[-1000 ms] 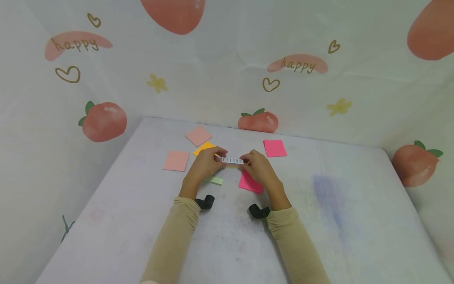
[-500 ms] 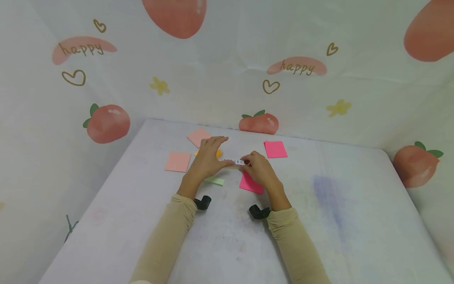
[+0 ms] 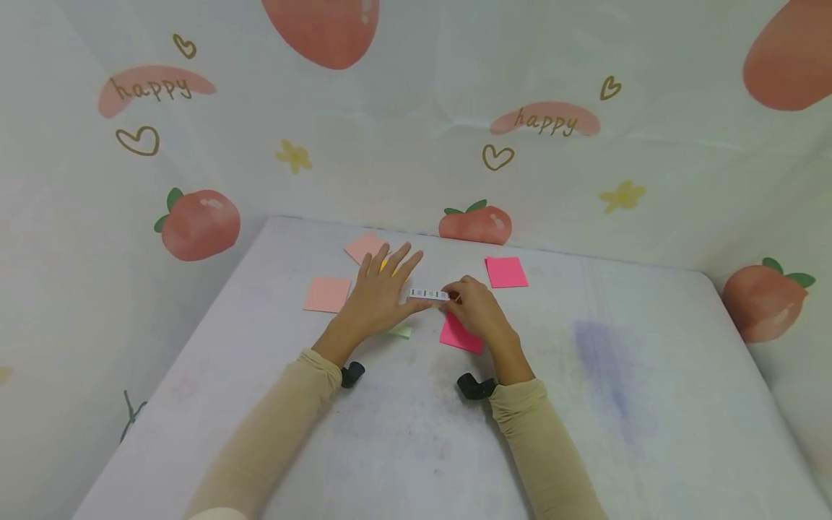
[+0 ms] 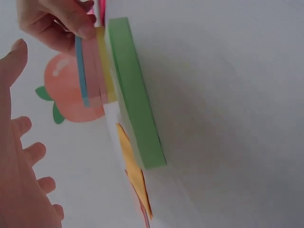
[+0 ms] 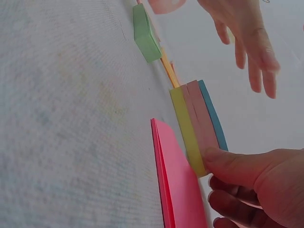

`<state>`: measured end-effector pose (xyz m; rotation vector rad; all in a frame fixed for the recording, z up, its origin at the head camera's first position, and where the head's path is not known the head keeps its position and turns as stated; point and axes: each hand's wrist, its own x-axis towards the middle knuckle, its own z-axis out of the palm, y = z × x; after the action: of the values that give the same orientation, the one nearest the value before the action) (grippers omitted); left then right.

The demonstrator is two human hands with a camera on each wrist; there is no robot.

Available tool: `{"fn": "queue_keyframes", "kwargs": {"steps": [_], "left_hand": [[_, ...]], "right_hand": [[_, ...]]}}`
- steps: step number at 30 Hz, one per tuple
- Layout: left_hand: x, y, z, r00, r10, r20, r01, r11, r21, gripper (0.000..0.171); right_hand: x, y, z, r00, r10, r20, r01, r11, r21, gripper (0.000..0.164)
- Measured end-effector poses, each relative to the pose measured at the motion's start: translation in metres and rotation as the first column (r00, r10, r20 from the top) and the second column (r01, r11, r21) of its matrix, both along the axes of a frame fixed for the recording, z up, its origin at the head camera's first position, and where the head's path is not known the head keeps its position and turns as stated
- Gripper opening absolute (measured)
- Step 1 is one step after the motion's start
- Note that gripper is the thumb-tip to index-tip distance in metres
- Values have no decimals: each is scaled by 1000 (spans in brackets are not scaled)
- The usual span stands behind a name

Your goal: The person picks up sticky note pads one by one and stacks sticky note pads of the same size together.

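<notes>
My right hand [image 3: 473,309] pinches one end of a small stack of sticky note pads [image 5: 197,126], yellow at the bottom, pink in the middle and blue at the top. From the head view its top [image 3: 429,295] is a white strip with dark printed marks. My left hand [image 3: 373,300] is spread out beside the stack, fingers extended and holding nothing. Under its wrist lies a green sticky note pad [image 4: 135,95], partly hidden in the head view. A bright pink sticky note pad [image 5: 178,175] lies just below my right hand.
Two pale pink pads [image 3: 327,295] lie on the left of the white table [image 3: 552,448], with an orange pad [image 4: 130,166] near them, mostly covered by my left hand. Another bright pink pad [image 3: 506,272] lies at the back. A printed cloth wall [image 3: 390,130] stands behind.
My left hand has let go of the stack's left end, spread its fingers and drawn back a little to the left. The right hand keeps its grip in the same place.
</notes>
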<state>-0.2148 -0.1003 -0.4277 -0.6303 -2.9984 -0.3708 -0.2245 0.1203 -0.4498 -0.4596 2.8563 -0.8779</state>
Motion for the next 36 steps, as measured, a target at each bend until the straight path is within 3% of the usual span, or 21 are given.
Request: {"fn": "queue_keyframes", "kwargs": {"steps": [8, 16, 22, 31, 36], "left_hand": [[8, -21, -4, 998, -45, -36, 41, 993, -109, 98], [19, -43, 0, 994, -98, -55, 90, 987, -133, 98], [22, -54, -6, 990, -125, -57, 115, 981, -157, 96], [23, -58, -6, 992, -126, 23, 128, 985, -113, 76], [21, -60, -9, 987, -162, 15, 162, 980, -119, 54]], "right_hand": [[-1, -3, 1, 1000, -10, 5, 10, 1000, 28, 36], [0, -4, 3, 999, -36, 30, 36, 999, 22, 38], [-1, -3, 1, 999, -31, 12, 31, 999, 17, 38], [2, -3, 4, 999, -33, 19, 33, 999, 7, 38], [2, -3, 3, 999, -31, 24, 31, 1000, 0, 38]]}}
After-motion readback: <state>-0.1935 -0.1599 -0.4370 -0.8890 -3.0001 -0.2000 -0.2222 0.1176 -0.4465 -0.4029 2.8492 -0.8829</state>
